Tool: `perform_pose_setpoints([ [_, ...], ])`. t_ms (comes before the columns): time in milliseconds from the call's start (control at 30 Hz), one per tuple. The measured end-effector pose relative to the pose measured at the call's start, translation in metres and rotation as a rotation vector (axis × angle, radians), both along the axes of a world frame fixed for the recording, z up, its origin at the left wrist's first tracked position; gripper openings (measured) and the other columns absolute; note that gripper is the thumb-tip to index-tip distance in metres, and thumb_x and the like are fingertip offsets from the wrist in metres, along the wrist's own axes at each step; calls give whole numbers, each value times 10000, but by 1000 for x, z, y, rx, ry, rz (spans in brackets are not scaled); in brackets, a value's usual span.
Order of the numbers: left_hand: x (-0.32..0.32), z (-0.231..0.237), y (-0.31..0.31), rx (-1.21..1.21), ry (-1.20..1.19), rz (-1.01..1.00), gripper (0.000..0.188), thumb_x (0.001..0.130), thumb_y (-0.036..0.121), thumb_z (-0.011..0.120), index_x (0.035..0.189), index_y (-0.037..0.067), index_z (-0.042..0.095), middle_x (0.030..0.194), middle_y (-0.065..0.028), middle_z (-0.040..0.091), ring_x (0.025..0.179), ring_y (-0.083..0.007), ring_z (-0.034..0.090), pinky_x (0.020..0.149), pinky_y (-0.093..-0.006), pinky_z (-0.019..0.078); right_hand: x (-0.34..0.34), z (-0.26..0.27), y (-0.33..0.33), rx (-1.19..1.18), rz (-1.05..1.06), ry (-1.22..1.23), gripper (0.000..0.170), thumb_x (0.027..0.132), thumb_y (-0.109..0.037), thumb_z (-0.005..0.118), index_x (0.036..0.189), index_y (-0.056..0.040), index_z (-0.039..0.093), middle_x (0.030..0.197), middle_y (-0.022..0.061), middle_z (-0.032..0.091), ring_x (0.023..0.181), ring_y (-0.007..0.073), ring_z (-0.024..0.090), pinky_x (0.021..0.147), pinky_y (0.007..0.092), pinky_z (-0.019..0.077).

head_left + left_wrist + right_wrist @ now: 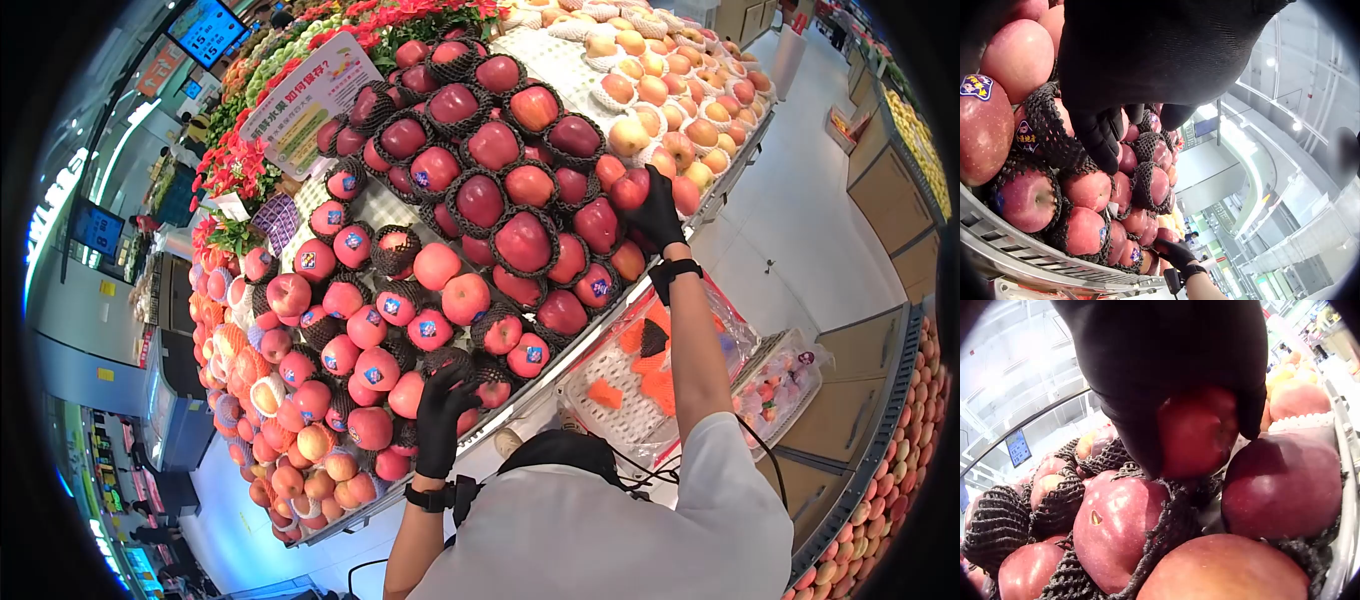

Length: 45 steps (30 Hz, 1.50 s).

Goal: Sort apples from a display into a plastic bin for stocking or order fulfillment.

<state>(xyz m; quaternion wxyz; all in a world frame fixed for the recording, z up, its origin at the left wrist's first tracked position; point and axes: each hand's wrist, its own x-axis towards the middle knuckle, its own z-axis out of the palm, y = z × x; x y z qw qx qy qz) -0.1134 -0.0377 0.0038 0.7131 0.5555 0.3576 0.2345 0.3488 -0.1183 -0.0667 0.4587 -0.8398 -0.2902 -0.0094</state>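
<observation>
A red apple point(1200, 431) is gripped between the thumb and fingers of my black-gloved right hand point(657, 212), at the right end of the display. Dark red apples point(1285, 487) in black foam nets lie just below it in the right wrist view. My left hand point(442, 418), also gloved in black, rests over the pink apples near the front edge, its fingers bent loosely downward. Close to its fingers in the left wrist view are a netted apple point(1088, 190) and bare pink ones point(1018, 61). Several apples point(428, 328) carry blue stickers.
A metal rail point(1054, 259) edges the sloping display. Yellow-red apples point(680, 150) in white nets fill its far right. A printed sign point(312, 105) stands at the back beside red flowers point(240, 170). Below the right arm sits a crate point(612, 425) with orange foam nets.
</observation>
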Motion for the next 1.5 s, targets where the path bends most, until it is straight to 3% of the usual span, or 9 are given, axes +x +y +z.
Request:
perform_pose_setpoints([
  [200,-13,-11,4,121,32,-4,315,924,102,499,1209,-31,515,1248,-100,471,1077,-219,584,866,-343,536,21,-26,-6,61,138,58,1020,615,-344,818,1411,-5,278,1353,252,380,1274,377,393,1058,419,357],
  [333,-12,-12,4,197,46,-36,317,936,113,489,1221,-26,512,1262,-100,471,1065,-212,590,857,-344,543,9,-27,-15,105,22,-2,1087,585,-327,840,1427,9,239,1368,258,371,1279,379,388,1064,423,349],
  [533,-8,-9,2,-7,6,48,374,916,107,543,1259,-18,460,1189,-107,536,1040,-197,583,846,-329,527,5,-20,-16,77,-65,122,1151,586,-343,861,1448,11,185,1395,254,356,1302,363,375,1070,427,347],
  [633,-12,-14,1,-14,2,67,364,930,129,544,1255,-15,465,1177,-108,544,1025,-190,585,837,-331,531,23,-41,-15,44,-24,-37,1122,610,-324,856,1437,46,196,1427,239,346,1330,323,358,1093,397,325],
  [800,-20,-16,0,44,50,30,334,926,116,517,1229,-24,497,1196,-88,522,1066,-190,584,877,-325,525,27,-47,-15,184,44,87,1125,595,-336,850,1435,45,205,1392,260,373,1294,349,392,1073,418,343],
  [900,-21,-9,-2,66,60,76,324,939,130,506,1227,-17,499,1194,-89,529,1075,-182,579,896,-320,512,35,-54,-15,95,20,57,1107,601,-324,849,1427,59,219,1391,258,381,1300,342,389,1068,415,345],
  [1100,-35,-23,-1,28,60,106,362,942,162,532,1260,-1,472,1181,-106,557,1052,-194,595,879,-326,521,12,-21,-6,123,-10,43,1082,597,-274,845,1422,61,231,1356,249,433,1272,329,425,1061,394,357],
  [1367,-44,-33,-3,3,38,125,344,946,166,530,1252,18,481,1147,-108,582,999,-203,622,861,-332,527,20,-37,0,267,106,111,897,639,-246,846,1333,21,343,1283,166,475,1195,262,482,1008,370,419],
  [1500,-45,-35,-5,-24,39,117,342,947,169,531,1249,16,487,1136,-107,593,992,-197,622,855,-327,525,12,-29,-9,184,123,131,1059,625,-313,855,1415,42,245,1397,191,384,1293,268,391,1071,364,347],
])
